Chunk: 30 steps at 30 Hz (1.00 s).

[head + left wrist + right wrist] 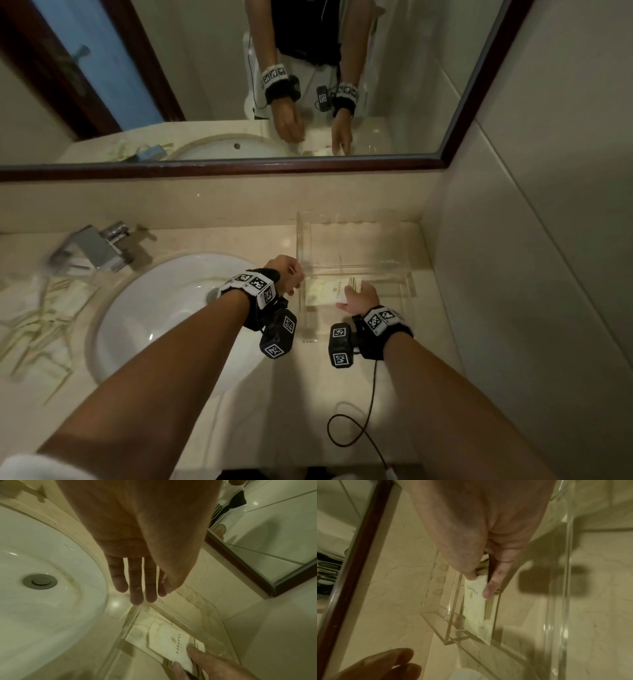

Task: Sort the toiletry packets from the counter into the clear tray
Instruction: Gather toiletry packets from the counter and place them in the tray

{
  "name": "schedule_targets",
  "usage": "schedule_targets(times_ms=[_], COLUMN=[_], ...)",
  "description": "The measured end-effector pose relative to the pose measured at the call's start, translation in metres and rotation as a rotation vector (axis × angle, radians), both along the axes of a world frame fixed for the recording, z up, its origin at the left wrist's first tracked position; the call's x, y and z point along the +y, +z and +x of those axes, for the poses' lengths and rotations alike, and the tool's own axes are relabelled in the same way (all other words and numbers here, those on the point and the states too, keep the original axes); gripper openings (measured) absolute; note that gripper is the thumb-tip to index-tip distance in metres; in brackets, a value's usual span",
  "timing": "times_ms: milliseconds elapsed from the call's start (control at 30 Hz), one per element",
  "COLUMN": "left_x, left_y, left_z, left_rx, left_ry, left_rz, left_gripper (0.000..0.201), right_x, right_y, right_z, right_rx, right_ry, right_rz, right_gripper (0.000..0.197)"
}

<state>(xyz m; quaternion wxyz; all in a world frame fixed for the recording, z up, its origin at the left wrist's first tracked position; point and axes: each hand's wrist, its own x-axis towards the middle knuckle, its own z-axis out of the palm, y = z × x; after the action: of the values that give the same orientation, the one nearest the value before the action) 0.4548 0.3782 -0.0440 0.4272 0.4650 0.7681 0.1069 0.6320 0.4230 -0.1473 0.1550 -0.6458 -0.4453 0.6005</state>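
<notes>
While both forearms reached over the marble surface [342, 383], the mirror [342, 102] spanned the wall behind, framed in dark wood. White sink [144, 318] sat left of centre, with a chrome faucet [92, 246] at its far-left rim. Clear tray [394, 236] stood on the surface to the right of the sink, in the corner by the tiled wall. Loose toiletry packets [41, 329] lay scattered on the surface left of the sink; blurred, count not readable.

Left hand [286, 274] hovered at the tray's left wall, above the gap between sink and tray. Left wrist view showed its fingers [136, 582] straight, slightly spread, holding nothing.

Right hand [361, 298] was inside the tray's near section. Right wrist view showed thumb and a forefinger [493, 582] pinching one white packet [475, 601] at its near end. Packet sat low in the tray, close to the left wall; whether it rested fully on the tray floor could not be told. Head view showed printed lettering and gold lines on the packet face. Left wrist view showed two right-hand fingertips [193, 649] on the packet's edge.

A black cable [356, 428] looped on the surface near the right wrist.
</notes>
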Motion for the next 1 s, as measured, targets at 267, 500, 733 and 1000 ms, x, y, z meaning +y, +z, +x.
schedule_targets(times_ms=[267, 500, 733, 1000], left_x=[0.001, 0.006, 0.009, 0.006], left_y=[-0.01, -0.012, -0.014, -0.009], left_z=[-0.012, -0.013, -0.011, -0.015], left_rx=[-0.005, -0.003, -0.012, -0.003], left_ry=[0.033, 0.042, 0.037, 0.018], left_rz=[-0.021, -0.027, -0.027, -0.012], left_gripper=[0.01, 0.01, 0.009, 0.014], right_x=[0.005, 0.0, -0.006, -0.004], right_y=[-0.019, -0.002, -0.001, 0.011], right_z=[-0.007, -0.002, 0.001, -0.001], right_rx=[-0.236, -0.276, -0.397, -0.464], right_ry=[0.175, 0.112, 0.28, 0.326], right_rz=[0.048, 0.077, 0.179, 0.232], right_gripper=[0.075, 0.058, 0.055, 0.051])
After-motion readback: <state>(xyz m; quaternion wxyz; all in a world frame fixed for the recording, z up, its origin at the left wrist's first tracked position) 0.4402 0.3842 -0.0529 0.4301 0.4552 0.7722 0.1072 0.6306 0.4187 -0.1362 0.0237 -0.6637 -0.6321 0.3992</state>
